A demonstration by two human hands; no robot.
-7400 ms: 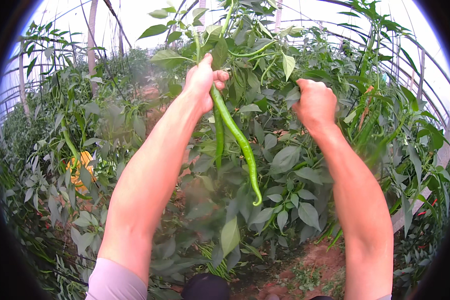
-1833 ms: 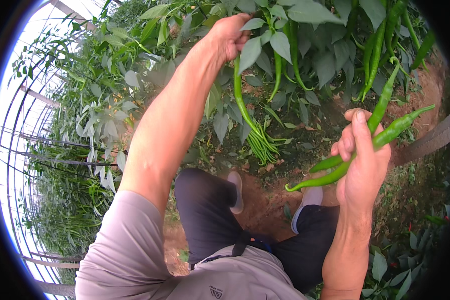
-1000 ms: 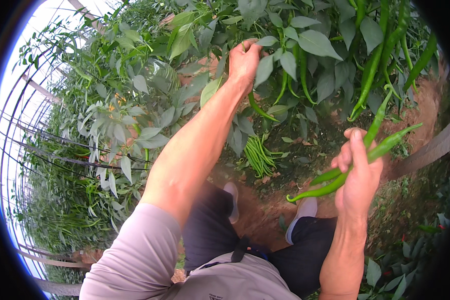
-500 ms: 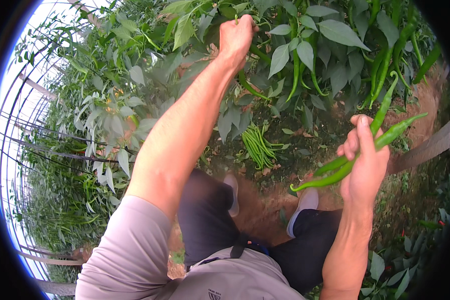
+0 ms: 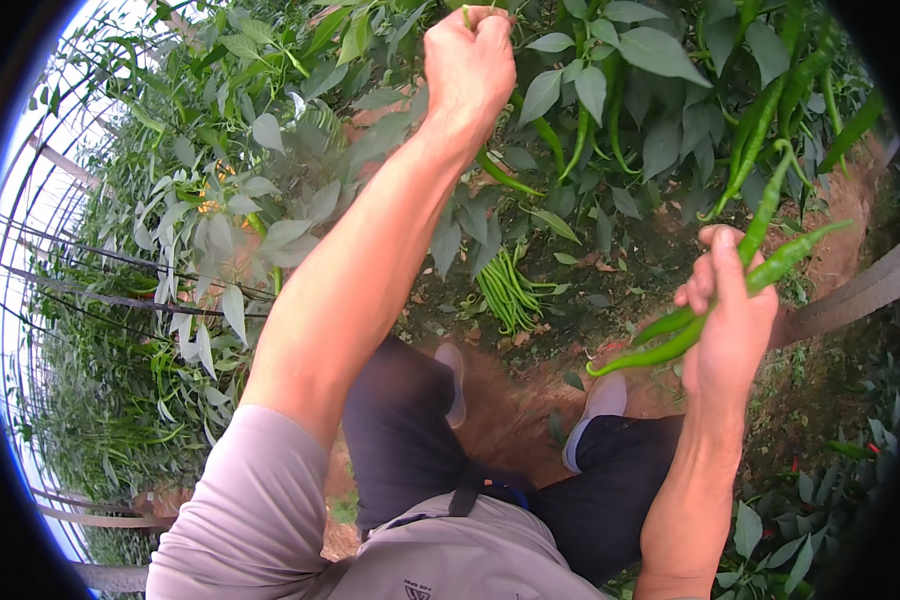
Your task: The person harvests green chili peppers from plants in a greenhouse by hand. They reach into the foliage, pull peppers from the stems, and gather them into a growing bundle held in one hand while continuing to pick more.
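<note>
My right hand (image 5: 732, 315) is closed around two long green chili peppers (image 5: 660, 353), which stick out on both sides of the fist. At the top of the view my left hand (image 5: 470, 65) is pinched shut among the leaves of a pepper plant (image 5: 660, 55). A small bit of green shows above its fingers, but what they grip is mostly hidden. Just right of my left forearm hangs a green chili pepper (image 5: 510, 176). More peppers (image 5: 755, 150) hang from the plant above my right hand. On the ground between the hands lies a pile of picked green chili peppers (image 5: 508, 292).
Dense pepper plants (image 5: 110, 400) fill the left side beside dark lines and a bright greenhouse wall. A grey curved band (image 5: 845, 297) runs along the right. Low plants with a few red peppers grow at lower right. My shoes (image 5: 602, 396) stand on brown soil.
My left hand has moved slightly up and toward the left, still pinched at the plant. The right hand keeps its hold on the peppers, nearly in place. The view has shifted a little.
</note>
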